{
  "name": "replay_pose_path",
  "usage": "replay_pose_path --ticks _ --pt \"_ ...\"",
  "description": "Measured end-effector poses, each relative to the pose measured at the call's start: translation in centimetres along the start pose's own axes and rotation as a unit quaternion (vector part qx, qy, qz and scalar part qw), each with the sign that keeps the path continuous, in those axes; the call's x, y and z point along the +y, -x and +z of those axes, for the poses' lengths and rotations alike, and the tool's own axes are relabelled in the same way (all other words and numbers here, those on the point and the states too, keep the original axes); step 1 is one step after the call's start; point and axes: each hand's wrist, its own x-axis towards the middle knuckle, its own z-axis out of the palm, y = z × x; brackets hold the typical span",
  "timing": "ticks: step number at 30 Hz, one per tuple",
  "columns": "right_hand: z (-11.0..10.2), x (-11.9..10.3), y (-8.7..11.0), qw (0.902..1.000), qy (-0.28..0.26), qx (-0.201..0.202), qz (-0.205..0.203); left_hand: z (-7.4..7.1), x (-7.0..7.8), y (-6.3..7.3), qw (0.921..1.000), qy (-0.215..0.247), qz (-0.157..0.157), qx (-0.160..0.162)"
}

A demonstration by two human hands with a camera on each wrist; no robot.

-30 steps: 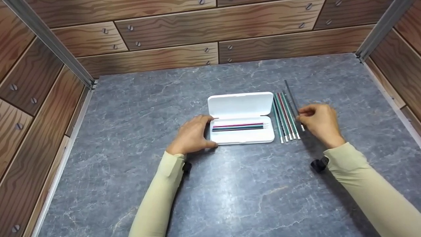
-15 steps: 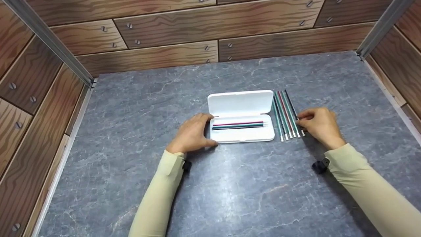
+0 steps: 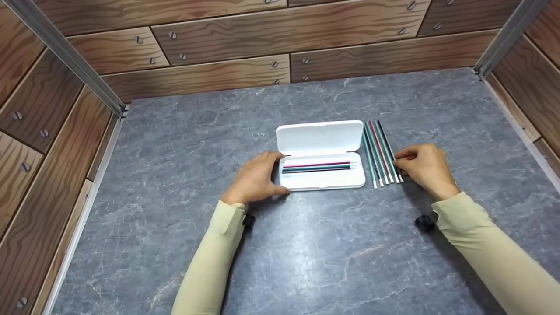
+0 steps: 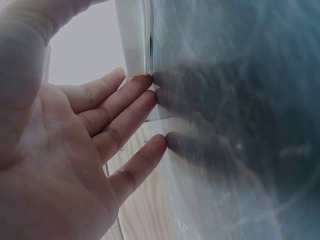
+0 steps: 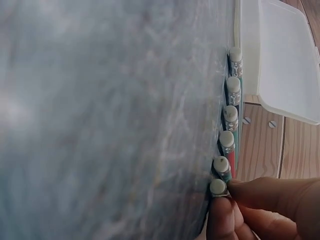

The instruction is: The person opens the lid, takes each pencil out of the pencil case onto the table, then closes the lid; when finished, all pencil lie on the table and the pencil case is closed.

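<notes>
A white pencil case lies open in the head view, lid raised at the back, with several pencils inside it. My left hand spans the case's left end, thumb at the front corner and fingertips at the back one; the left wrist view shows those fingers fairly straight. To the right of the case, several pencils lie side by side, eraser ends towards me. My right hand pinches the rightmost, a black pencil, near its eraser.
The grey marbled table stretches around the case on all sides. Wood-patterned panels stand behind and at both sides, with metal posts in the corners. A small black device sits at the right wrist.
My right hand has drawn the black pencil towards me and left, from slightly apart to alongside the row. My left hand stays at the case.
</notes>
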Motion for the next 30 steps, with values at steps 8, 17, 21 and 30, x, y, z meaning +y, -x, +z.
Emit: replay_pose_path --ticks 8,17,21,30 --pt "-0.3 -1.6 0.0 0.9969 0.020 0.024 -0.072 0.0 0.1 0.1 1.0000 -0.001 0.002 0.004" --pt "2.3 -5.0 0.1 0.9851 -0.066 -0.027 -0.156 0.1 0.0 0.0 1.0000 0.000 0.003 0.002" --pt "4.0 -6.1 0.1 0.9759 -0.063 -0.060 -0.200 0.1 -0.1 0.0 1.0000 0.001 0.002 0.004" --pt "6.4 -7.1 0.0 0.9522 0.036 -0.089 -0.290 -0.2 0.1 0.1 1.0000 0.003 -0.001 0.001"
